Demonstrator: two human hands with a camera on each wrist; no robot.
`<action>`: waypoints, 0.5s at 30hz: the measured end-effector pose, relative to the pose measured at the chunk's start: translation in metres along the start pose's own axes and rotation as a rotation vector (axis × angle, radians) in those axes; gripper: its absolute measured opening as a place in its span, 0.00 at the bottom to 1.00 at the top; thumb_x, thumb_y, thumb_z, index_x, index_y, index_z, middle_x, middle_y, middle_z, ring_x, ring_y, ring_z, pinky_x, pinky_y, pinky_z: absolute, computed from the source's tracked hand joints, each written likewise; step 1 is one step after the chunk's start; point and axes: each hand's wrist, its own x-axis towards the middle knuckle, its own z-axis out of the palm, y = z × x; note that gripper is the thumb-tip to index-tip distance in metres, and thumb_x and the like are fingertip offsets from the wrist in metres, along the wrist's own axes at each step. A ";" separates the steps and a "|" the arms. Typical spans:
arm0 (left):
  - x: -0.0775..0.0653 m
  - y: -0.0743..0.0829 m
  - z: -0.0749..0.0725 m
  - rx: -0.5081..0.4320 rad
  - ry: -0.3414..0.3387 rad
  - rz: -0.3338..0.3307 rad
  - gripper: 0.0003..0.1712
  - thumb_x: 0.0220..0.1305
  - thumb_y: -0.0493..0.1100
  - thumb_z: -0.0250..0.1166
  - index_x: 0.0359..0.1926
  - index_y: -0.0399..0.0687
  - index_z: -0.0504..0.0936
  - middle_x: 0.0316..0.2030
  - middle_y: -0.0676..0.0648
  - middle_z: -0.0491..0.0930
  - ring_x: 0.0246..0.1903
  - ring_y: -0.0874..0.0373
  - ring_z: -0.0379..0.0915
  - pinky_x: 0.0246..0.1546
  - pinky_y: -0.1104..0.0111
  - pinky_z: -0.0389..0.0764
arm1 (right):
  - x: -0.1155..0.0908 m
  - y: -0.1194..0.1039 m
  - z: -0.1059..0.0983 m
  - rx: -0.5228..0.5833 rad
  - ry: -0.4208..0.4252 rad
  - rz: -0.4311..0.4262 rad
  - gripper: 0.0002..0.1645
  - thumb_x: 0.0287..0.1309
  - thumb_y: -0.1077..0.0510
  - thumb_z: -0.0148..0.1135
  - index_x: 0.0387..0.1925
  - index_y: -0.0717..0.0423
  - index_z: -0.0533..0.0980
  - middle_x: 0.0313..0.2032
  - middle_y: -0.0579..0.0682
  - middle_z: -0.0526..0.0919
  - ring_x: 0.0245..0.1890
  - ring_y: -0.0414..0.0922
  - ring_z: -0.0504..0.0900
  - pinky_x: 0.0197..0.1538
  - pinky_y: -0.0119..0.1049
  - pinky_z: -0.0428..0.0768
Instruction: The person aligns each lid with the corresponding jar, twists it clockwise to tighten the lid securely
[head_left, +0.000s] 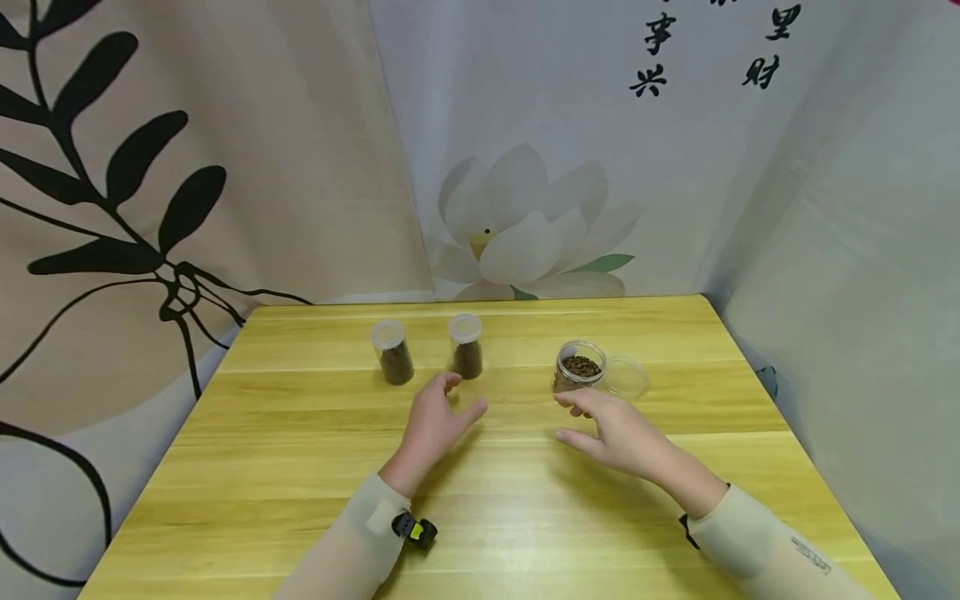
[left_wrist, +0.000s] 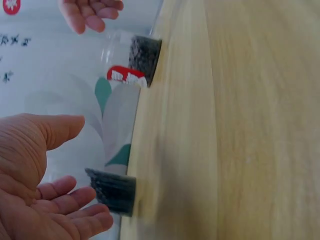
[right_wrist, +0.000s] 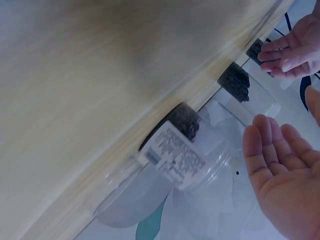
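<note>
An open clear jar (head_left: 578, 367) of brown granules stands right of the table's middle, its white printed label (right_wrist: 175, 154) facing the right wrist camera. Beside it lies a clear round lid (head_left: 627, 377). My right hand (head_left: 618, 429) hovers at the jar's near side with fingers loosely extended, holding nothing. To the left, two lidded jars with dark contents stand apart: one jar (head_left: 393, 353) farther left, another jar (head_left: 467, 347) closer to the middle. My left hand (head_left: 435, 423) reaches just in front of them, thumb spread from the fingers, with nothing in it.
The wooden table (head_left: 480, 533) has its back edge against a hanging cloth (head_left: 570, 125) with a lotus print and dark characters. Another cloth with a dark leaf pattern hangs at the left. A small black device (head_left: 414, 531) is strapped on the left wrist.
</note>
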 end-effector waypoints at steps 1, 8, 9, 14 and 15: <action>-0.003 0.001 -0.001 0.010 -0.005 0.011 0.39 0.66 0.53 0.77 0.69 0.39 0.75 0.68 0.35 0.79 0.70 0.38 0.75 0.67 0.44 0.81 | -0.002 0.001 -0.002 -0.007 -0.008 0.007 0.33 0.70 0.45 0.71 0.69 0.55 0.78 0.59 0.51 0.87 0.54 0.47 0.88 0.52 0.46 0.89; -0.016 0.013 -0.007 0.066 -0.076 0.045 0.44 0.64 0.56 0.79 0.73 0.43 0.73 0.72 0.38 0.76 0.68 0.38 0.76 0.68 0.45 0.80 | -0.016 0.016 -0.015 -0.043 -0.042 0.053 0.30 0.70 0.46 0.71 0.65 0.58 0.80 0.54 0.53 0.90 0.52 0.50 0.88 0.50 0.48 0.89; -0.017 0.014 -0.007 0.072 -0.085 0.050 0.44 0.63 0.56 0.79 0.73 0.43 0.73 0.73 0.38 0.76 0.68 0.38 0.76 0.68 0.45 0.80 | -0.016 0.020 -0.017 -0.045 -0.042 0.057 0.28 0.70 0.47 0.71 0.64 0.58 0.81 0.53 0.54 0.90 0.52 0.51 0.88 0.50 0.49 0.89; -0.015 0.018 -0.001 0.084 -0.121 0.098 0.49 0.61 0.58 0.80 0.75 0.43 0.71 0.73 0.40 0.75 0.73 0.41 0.72 0.70 0.46 0.79 | -0.019 0.034 -0.026 -0.045 -0.032 0.097 0.25 0.70 0.49 0.71 0.61 0.59 0.83 0.53 0.57 0.91 0.51 0.53 0.89 0.50 0.52 0.89; -0.015 0.019 0.002 0.081 -0.130 0.108 0.49 0.61 0.57 0.81 0.76 0.43 0.71 0.74 0.40 0.75 0.73 0.40 0.72 0.70 0.46 0.79 | -0.019 0.037 -0.027 -0.049 -0.031 0.114 0.25 0.70 0.49 0.71 0.61 0.59 0.83 0.53 0.57 0.91 0.51 0.54 0.89 0.50 0.52 0.89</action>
